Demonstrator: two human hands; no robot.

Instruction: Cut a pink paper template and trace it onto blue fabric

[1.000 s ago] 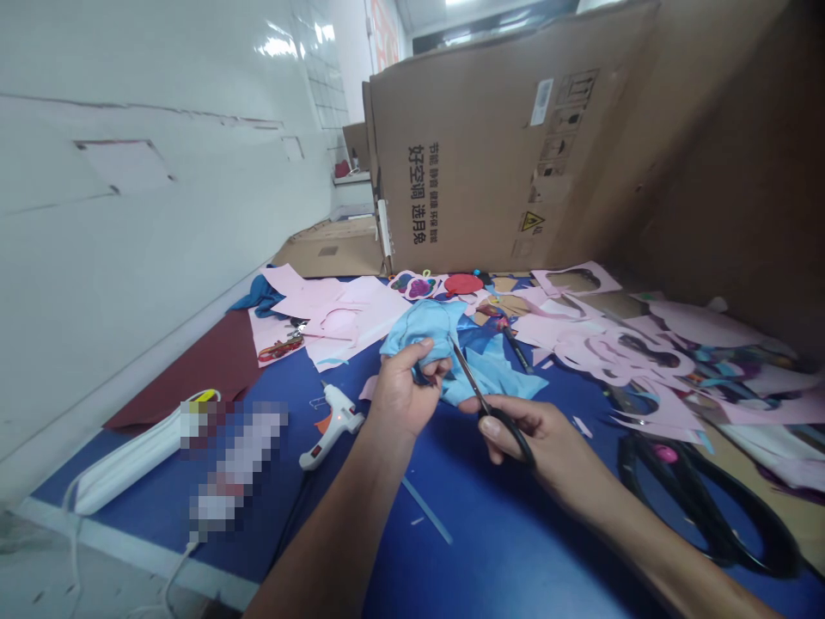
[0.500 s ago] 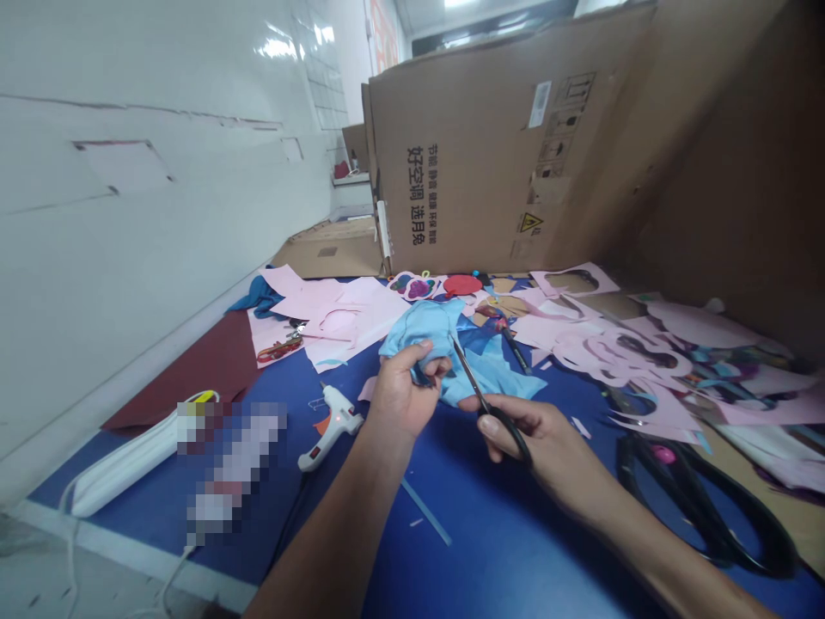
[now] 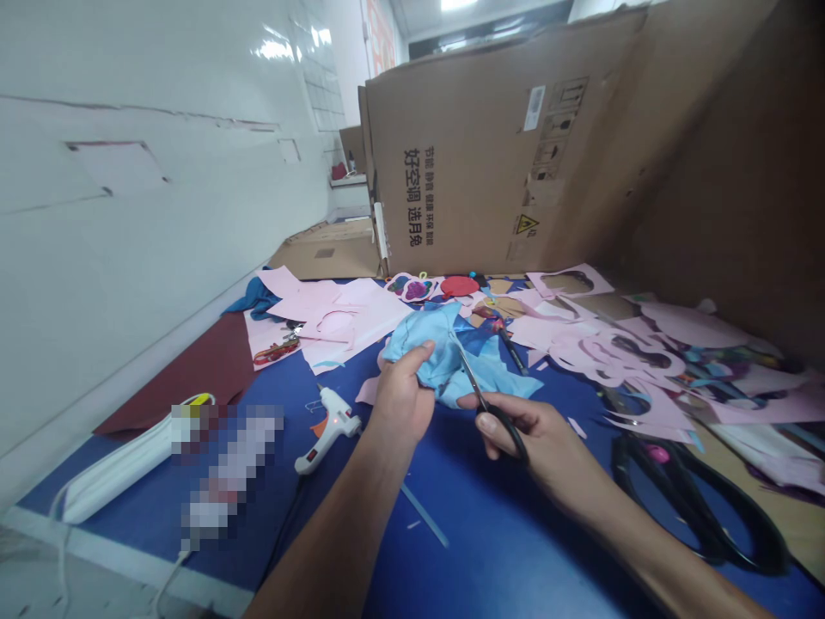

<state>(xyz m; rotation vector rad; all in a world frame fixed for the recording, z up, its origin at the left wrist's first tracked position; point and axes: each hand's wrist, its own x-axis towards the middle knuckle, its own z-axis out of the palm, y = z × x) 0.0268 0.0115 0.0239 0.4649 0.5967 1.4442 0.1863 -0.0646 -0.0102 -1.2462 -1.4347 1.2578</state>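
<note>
My left hand (image 3: 400,397) is closed around a crumpled piece of light blue felt (image 3: 433,342), holding it just above the blue work surface (image 3: 464,524). My right hand (image 3: 529,428) grips small black-handled scissors (image 3: 490,407), fingers through the loops. The blades point up and away into the blue felt, close to my left thumb. More light blue felt (image 3: 499,376) lies under and beyond the scissors.
A white glue gun (image 3: 327,427) lies left of my left hand. Large black scissors (image 3: 693,503) rest at the right. Pink paper scraps (image 3: 606,348) and cut-outs cover the far surface. A big cardboard box (image 3: 490,146) stands behind; a white wall (image 3: 129,215) runs along the left.
My left hand has turned and re-gripped the blue felt, lifting it slightly. The scissors shifted a little left into the felt. The view drifted slightly.
</note>
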